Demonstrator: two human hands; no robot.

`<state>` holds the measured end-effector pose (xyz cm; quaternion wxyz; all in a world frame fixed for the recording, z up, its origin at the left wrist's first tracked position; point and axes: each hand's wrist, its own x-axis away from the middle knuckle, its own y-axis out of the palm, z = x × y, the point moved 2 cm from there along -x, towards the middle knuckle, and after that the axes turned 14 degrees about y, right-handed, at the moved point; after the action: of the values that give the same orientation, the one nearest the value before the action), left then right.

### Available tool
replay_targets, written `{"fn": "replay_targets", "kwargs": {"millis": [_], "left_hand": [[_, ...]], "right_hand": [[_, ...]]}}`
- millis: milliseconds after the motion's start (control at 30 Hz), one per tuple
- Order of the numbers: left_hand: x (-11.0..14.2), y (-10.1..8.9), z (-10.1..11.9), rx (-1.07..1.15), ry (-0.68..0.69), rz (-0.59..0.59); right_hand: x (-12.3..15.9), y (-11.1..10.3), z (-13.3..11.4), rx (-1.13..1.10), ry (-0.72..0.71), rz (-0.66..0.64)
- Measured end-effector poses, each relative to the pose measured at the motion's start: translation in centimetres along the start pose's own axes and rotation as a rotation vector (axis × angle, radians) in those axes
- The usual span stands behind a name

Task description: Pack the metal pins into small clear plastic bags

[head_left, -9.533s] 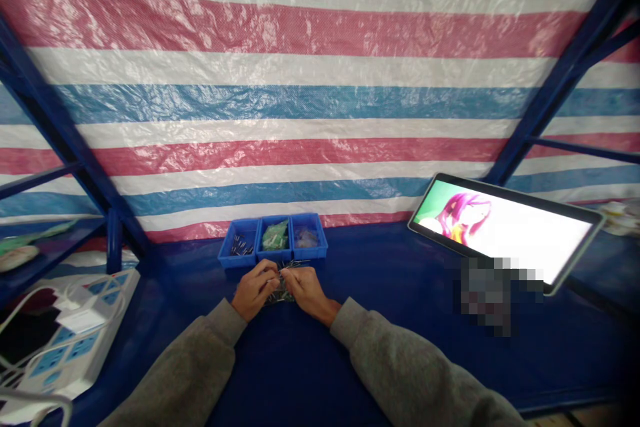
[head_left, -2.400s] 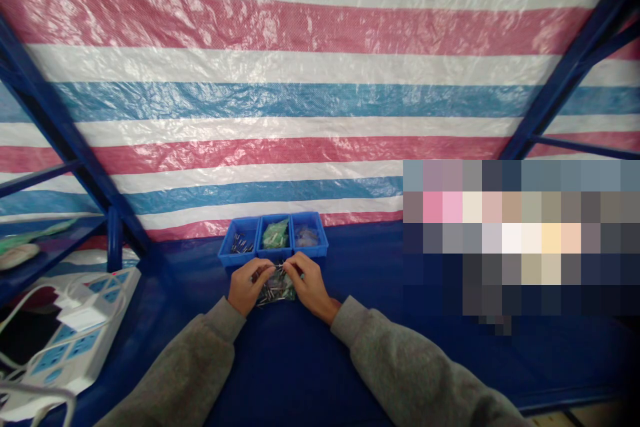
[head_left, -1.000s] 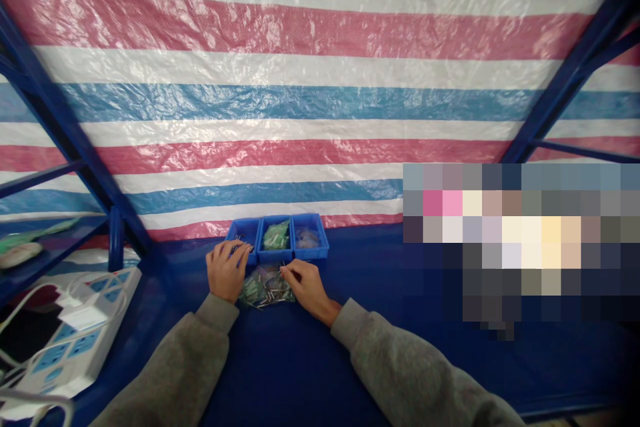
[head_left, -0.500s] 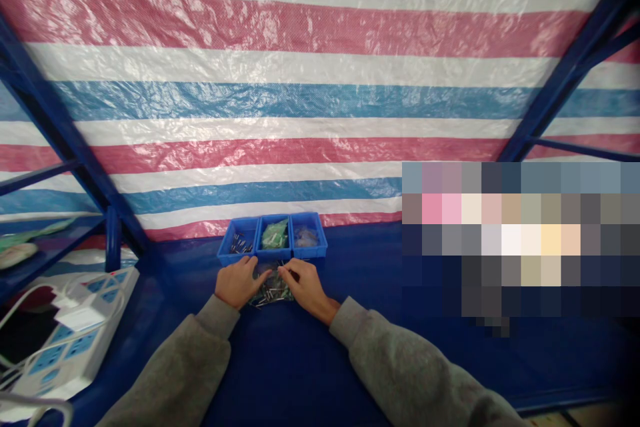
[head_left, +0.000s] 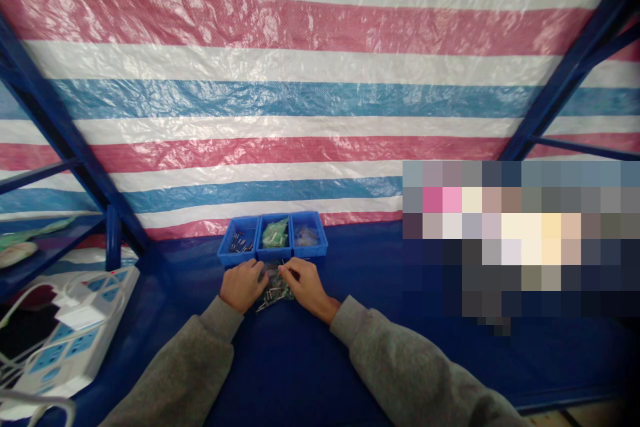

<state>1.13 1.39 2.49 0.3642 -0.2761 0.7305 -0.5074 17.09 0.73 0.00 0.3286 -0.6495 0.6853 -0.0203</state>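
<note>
Small metal pins (head_left: pixel 274 295) lie in a messy heap on the blue table (head_left: pixel 295 373), between the two hands and just in front of three blue trays (head_left: pixel 273 254). The left hand (head_left: pixel 243 285) has its fingers bent over the left side, and I can't tell if it has hold of a pin. The right hand (head_left: pixel 306 285) has its thumb and finger close together on the other side, but what they hold is too small to see. A green bag (head_left: pixel 275 235) sits in the middle tray
</note>
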Motion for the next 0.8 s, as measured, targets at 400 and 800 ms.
{"fn": "replay_targets", "kwargs": {"millis": [400,800], "left_hand": [[0.0,1.0,-0.3,-0.010,0.044,0.083],[0.4,0.3,-1.1,0.408,-0.064,0.578]], "right_hand": [[0.0,0.0,0.0,-0.003,0.007,0.000],[-0.1,-0.1,0.0,-0.037,0.037,0.037]]}}
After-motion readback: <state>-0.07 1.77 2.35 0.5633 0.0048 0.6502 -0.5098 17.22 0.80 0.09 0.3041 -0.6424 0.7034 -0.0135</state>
